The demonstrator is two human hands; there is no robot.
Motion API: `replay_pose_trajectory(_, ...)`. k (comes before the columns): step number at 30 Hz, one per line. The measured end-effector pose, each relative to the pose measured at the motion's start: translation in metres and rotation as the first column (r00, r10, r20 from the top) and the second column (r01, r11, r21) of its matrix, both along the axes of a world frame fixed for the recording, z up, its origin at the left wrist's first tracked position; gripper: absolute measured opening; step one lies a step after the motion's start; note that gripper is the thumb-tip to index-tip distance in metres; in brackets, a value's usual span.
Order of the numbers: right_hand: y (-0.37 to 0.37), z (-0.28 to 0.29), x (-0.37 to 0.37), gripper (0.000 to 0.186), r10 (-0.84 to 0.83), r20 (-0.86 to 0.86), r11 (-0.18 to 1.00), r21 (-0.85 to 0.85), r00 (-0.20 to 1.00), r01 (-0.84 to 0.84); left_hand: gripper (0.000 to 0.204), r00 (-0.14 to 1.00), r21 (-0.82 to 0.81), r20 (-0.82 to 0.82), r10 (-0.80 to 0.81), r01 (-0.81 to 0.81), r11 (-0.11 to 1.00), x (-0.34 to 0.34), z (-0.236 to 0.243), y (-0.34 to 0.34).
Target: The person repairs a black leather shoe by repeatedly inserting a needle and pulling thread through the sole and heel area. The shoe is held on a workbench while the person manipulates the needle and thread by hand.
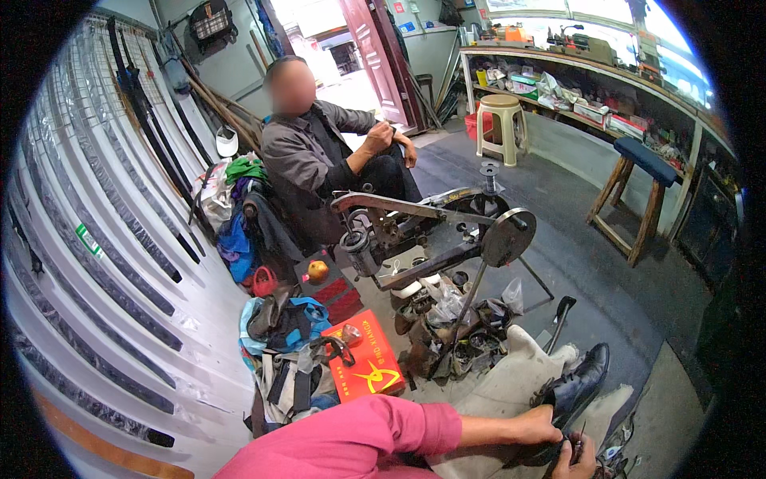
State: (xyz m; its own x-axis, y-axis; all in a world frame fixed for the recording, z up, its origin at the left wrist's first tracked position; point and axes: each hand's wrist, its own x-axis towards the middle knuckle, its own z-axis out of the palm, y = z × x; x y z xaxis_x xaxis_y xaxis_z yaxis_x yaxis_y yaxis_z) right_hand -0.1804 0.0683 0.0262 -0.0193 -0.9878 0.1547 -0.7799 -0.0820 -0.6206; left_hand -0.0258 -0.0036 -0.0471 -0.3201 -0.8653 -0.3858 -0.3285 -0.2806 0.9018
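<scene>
Both of my hands are low at the right, close together over a pale beige cloth (499,387) spread across my lap. A black leather lace-up shoe (589,375) lies just beyond them, toe pointing away; whether a foot is in it I cannot tell. My left hand (538,425), at the end of a pink sleeve, is closed near the shoe's heel end, around something dark that is mostly hidden. In my right hand (581,461) the fingers pinch a thin dark pointed tool (583,429), its tip upward. Their fingertips nearly meet.
A hand-cranked sewing machine (431,231) stands ahead above a heap of scraps (463,327). Left are a red box (363,359) and piled cloths and bags. A person (319,144) sits beyond. Stools (634,188) and a loaded workbench (558,64) stand at right; belts (104,176) hang left.
</scene>
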Motion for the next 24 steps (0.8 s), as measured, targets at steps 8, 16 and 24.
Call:
replay_pose_trajectory(8,-0.001,0.009,0.001,0.027,-0.034,0.041,0.980,0.198,0.999,0.025,0.043,1.000,-0.034,-0.011,-0.011,0.010,0.999,0.001,-0.005,0.002)
replay_pose_trajectory(16,-0.003,0.010,0.004,0.029,-0.025,0.166,0.984,0.177,0.986,-0.004,0.044,0.999,0.053,0.029,-0.036,0.035,0.998,0.001,-0.005,-0.001)
replay_pose_trajectory(24,0.002,0.018,0.004,0.029,-0.077,0.000,0.966,0.249,0.997,0.075,0.042,0.995,-0.109,-0.069,-0.067,0.059,0.992,0.004,-0.007,0.002)
